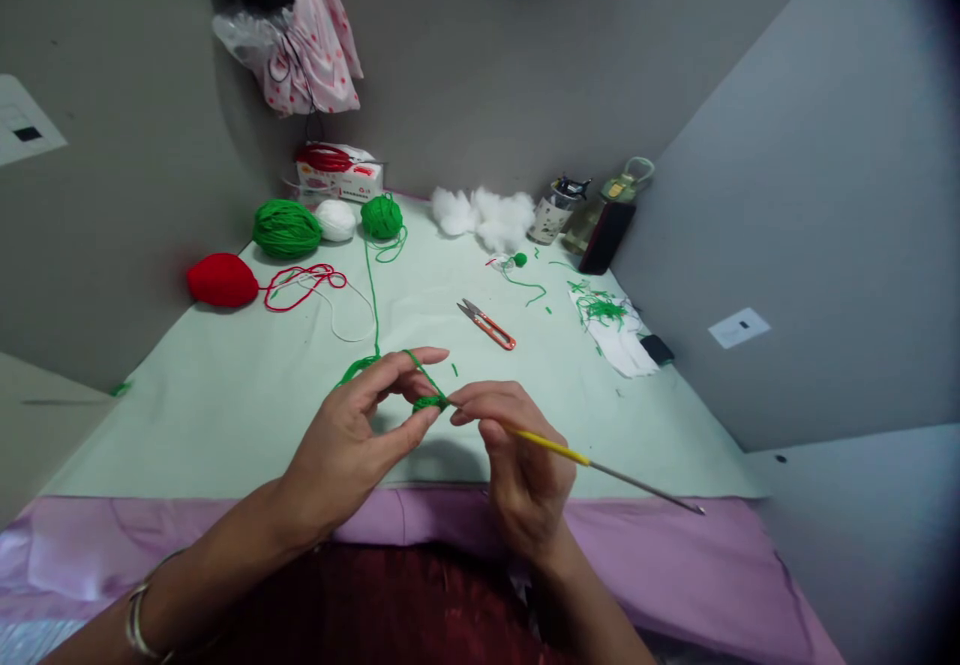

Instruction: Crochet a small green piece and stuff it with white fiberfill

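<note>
Between thumb and fingers, my left hand [352,435] pinches a small piece of green crochet work [427,404]. Green yarn [375,310] runs over its raised index finger and back to a green yarn ball [382,217]. My right hand [525,455] is closed round a crochet hook [559,447] with a yellow grip. One metal end of the hook points down to the right; the other meets the crochet work, its tip too small to make out. Orange thread snips [487,325] lie on the table beyond my hands.
On the pale table cover [225,425] are a red yarn ball [223,280], a larger green yarn ball [286,229], a white yarn ball [335,220] and white stuffing [495,217]. At the right stand a phone [607,237], a bottle [585,230] and green scraps [602,307] on paper.
</note>
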A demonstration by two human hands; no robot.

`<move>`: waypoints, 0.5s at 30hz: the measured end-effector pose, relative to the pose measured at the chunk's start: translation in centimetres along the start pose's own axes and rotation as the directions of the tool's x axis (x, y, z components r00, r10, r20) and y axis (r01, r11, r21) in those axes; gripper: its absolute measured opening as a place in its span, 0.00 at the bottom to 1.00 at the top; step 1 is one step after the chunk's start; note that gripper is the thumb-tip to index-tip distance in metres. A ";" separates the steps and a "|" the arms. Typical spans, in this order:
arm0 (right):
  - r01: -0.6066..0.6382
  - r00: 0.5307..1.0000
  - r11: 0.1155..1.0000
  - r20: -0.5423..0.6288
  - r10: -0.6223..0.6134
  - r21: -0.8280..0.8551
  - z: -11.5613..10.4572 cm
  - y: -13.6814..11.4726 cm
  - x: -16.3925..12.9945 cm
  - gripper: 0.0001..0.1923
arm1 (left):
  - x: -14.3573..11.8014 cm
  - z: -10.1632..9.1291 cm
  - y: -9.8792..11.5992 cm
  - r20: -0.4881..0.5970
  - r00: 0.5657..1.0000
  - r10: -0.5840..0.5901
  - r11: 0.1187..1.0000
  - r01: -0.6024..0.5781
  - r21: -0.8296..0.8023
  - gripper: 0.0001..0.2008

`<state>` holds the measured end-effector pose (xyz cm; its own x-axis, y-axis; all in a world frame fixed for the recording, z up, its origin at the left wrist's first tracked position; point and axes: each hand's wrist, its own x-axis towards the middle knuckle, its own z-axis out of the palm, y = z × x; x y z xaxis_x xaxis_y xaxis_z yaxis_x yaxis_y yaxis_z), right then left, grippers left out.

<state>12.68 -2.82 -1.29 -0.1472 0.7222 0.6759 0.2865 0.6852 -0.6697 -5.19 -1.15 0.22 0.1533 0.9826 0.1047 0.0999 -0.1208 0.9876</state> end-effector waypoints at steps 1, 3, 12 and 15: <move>0.005 1.000 1.000 0.003 -0.005 -0.012 0.0 0.0 0.0 0.12 | 0.0 0.0 0.0 -0.005 1.000 0.009 1.000 -0.009 0.010 0.19; 0.035 0.999 0.998 0.025 -0.034 -0.047 0.0 -0.1 -0.1 0.12 | 0.0 0.0 0.1 -0.016 1.000 0.023 0.999 -0.022 0.024 0.19; 0.179 0.984 0.900 0.055 -0.171 -0.398 0.8 0.7 -1.5 0.27 | 0.5 0.6 -0.2 0.096 0.983 -0.157 0.932 0.180 -0.315 0.26; 0.203 0.972 0.890 -0.027 -0.234 -0.408 1.1 1.1 -1.7 0.28 | 0.3 0.7 -0.6 0.242 0.946 -0.218 0.807 0.314 -0.500 0.30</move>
<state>12.18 -3.12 -3.52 -0.1845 0.5394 0.8216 0.6113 0.7176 -0.3338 -4.54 -0.91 -0.47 0.3607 0.9214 -0.1444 -0.3626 0.2812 0.8885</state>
